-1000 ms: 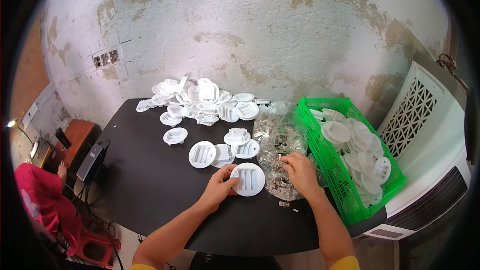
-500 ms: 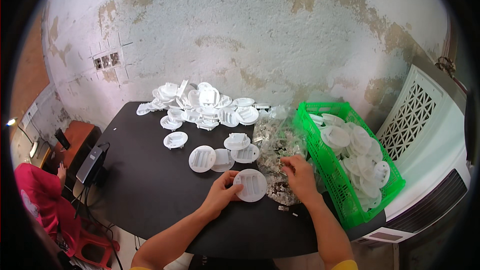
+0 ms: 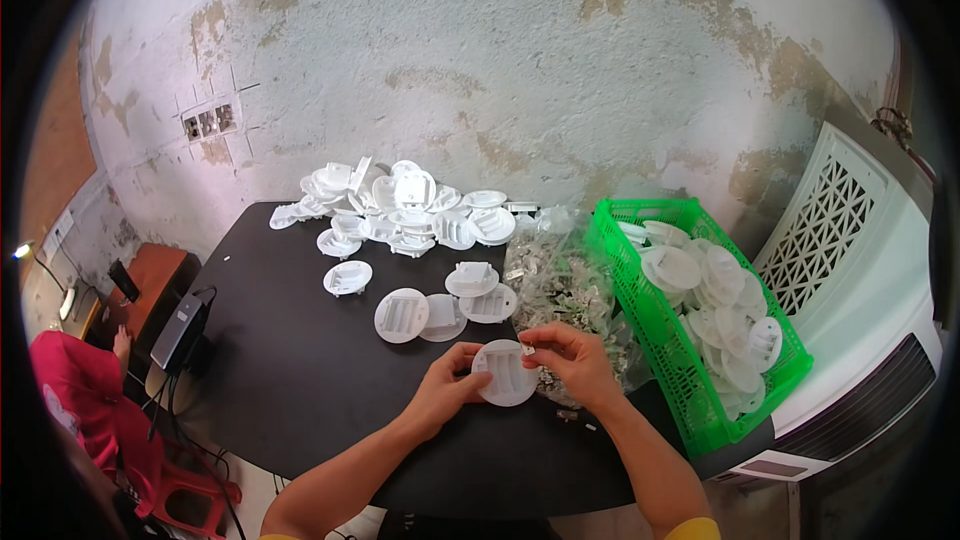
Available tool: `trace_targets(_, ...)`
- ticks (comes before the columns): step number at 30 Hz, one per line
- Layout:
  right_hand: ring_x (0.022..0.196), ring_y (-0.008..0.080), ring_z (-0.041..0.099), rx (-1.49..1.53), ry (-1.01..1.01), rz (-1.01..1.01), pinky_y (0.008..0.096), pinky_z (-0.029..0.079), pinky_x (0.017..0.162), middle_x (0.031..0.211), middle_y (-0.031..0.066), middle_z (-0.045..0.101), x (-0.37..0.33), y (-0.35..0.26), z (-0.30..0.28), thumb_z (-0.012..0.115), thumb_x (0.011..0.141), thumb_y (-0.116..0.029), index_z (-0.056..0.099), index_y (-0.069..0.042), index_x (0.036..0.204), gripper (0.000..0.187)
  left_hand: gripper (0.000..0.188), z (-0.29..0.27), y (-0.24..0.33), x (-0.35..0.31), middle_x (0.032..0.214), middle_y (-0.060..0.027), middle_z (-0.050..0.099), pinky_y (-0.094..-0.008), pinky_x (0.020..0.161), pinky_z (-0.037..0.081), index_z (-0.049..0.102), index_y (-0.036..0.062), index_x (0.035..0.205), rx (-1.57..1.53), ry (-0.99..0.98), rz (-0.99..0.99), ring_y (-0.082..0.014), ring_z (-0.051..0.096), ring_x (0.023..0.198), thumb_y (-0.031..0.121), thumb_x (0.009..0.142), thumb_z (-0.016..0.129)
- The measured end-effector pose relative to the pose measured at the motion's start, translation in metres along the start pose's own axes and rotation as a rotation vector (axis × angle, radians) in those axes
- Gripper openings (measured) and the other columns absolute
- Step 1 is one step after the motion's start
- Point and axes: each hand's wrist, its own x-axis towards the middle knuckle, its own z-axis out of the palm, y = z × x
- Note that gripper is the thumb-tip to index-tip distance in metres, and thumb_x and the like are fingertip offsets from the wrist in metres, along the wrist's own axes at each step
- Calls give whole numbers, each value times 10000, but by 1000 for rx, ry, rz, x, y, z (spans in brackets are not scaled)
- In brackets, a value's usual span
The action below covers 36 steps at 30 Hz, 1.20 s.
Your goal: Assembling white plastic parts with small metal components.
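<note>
Seemingly light, stiff and a little slick, the round white plastic disc with long recesses [image 3: 512, 376] sits between both hands and is best taken by its rim, as the person's left hand [image 3: 450, 387] has it, thumb on the face and fingers curled behind. Nearly closed, the right hand [image 3: 576, 365] pinches a small pale piece [image 3: 527, 349] at the disc's upper right edge. Just beyond it, a clear plastic bag [image 3: 566, 222] of small metallic parts [image 3: 553, 290] crowds its reach, a green plastic lattice crate [image 3: 650, 340] walls off its right, and loose white discs [image 3: 401, 315] lie past the left hand on the black tabletop [image 3: 330, 390].
</note>
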Motion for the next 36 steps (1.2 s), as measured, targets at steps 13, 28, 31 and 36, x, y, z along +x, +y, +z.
trace_targets(13,769,135,645,-111,10,55,240,538,732,897,64,644,0,2,4,617,879,3,661,42,1010,144,352,1,-1,-1,1126,-88,587,-277,784,527,501,22,1228,6,-70,0,-143,602,958,93,902,611)
trace_targets(28,894,133,641,-210,-30,-25,266,541,799,997,90,621,-1,5,5,593,889,31,625,44,1110,223,303,4,1,-1,1105,-30,593,-271,805,513,510,39,1205,28,-62,-59,-100,584,969,70,912,583)
trace_targets(31,872,117,640,-184,-35,32,260,539,783,981,87,638,-2,-1,7,606,884,27,630,42,1079,196,312,3,-1,-1,1092,-28,599,-258,788,506,508,41,1216,39,-67,-51,-96,584,953,66,914,580)
trace_targets(36,798,101,638,16,-28,186,237,528,738,914,70,667,-4,-2,12,641,867,3,645,39,1012,149,300,8,1,-7,1119,-64,540,-256,679,479,564,66,1194,128,159,165,-102,575,835,63,896,598)
